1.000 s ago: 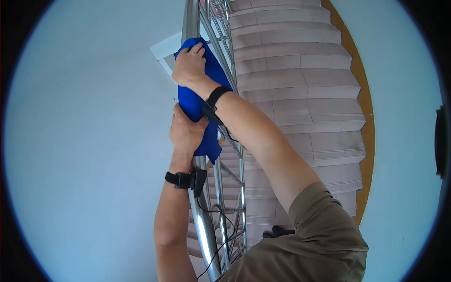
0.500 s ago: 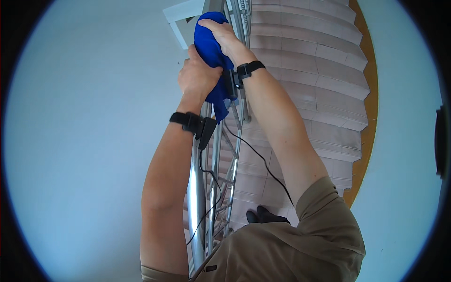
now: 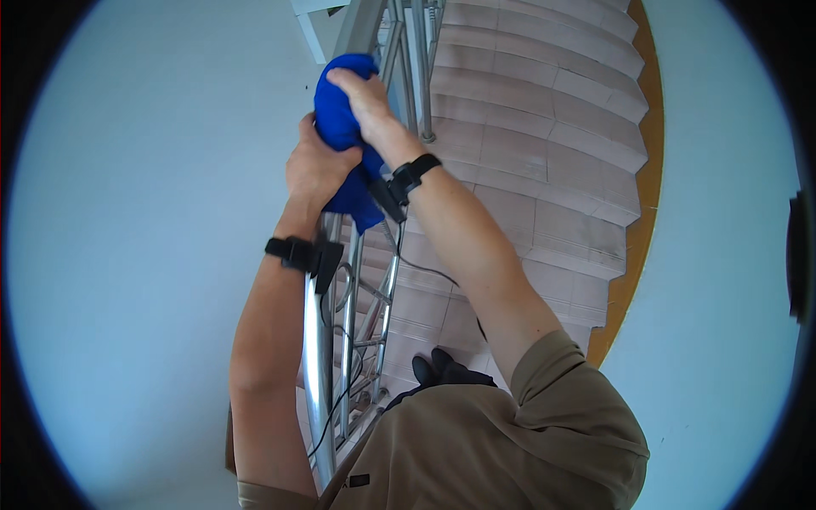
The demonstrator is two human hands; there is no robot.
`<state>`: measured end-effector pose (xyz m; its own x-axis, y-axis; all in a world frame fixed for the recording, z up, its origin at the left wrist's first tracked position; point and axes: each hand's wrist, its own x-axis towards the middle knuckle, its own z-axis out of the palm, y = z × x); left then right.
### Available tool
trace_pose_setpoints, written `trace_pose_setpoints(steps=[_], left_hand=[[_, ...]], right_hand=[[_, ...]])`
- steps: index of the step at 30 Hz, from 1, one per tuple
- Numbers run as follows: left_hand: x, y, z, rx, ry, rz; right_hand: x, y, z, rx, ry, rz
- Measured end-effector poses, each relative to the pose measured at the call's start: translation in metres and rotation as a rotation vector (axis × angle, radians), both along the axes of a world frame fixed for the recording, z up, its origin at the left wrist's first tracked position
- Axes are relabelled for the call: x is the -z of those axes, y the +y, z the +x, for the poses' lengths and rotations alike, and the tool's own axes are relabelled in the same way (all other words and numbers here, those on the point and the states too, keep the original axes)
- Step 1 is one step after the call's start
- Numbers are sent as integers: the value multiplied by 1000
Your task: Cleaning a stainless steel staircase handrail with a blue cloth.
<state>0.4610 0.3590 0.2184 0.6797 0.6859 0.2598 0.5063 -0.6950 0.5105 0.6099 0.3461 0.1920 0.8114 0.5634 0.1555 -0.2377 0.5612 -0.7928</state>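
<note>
A blue cloth is draped over the shiny metal handrail of a staircase, covering a stretch of it. My right hand is wrapped over the cloth's far part, thumb lying across the top. Just nearer and to the left, my left hand grips the cloth around the rail from its left side. Some of its fingers are hidden behind the rail. The cloth's loose end hangs down on the near side, below both hands. Each wrist wears a black strap with a small device and a thin black cable.
Pinkish tiled stairs curve along the right of the railing, edged by a tan border against the wall. Metal balusters stand below the handrail. My dark shoes are on the steps. A pale wall lies to the left.
Both hands and the blue cloth now appear lower and further left in the view, still on the handrail. The rail and stairs have shifted left too. Both hands keep their grip.
</note>
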Motion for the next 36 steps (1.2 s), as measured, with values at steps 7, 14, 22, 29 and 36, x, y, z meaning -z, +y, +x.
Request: trace_pose_setpoints(steps=[7, 14, 22, 29, 36], left_hand=[[0, -7, -5, -21, 43, -100], [12, -5, -16, 4, 1, -194], [26, 14, -22, 46, 12, -319], [26, -1, -14, -100, 120, -112], [89, 2, -26, -163, 92, 261]], right_hand=[[1, -16, -15, -41, 116, 61], [16, -13, -22, -22, 127, -85], [34, -6, -29, -87, 153, -131], [29, -11, -38, -68, 126, -352], [50, 4, -35, 40, -28, -372]])
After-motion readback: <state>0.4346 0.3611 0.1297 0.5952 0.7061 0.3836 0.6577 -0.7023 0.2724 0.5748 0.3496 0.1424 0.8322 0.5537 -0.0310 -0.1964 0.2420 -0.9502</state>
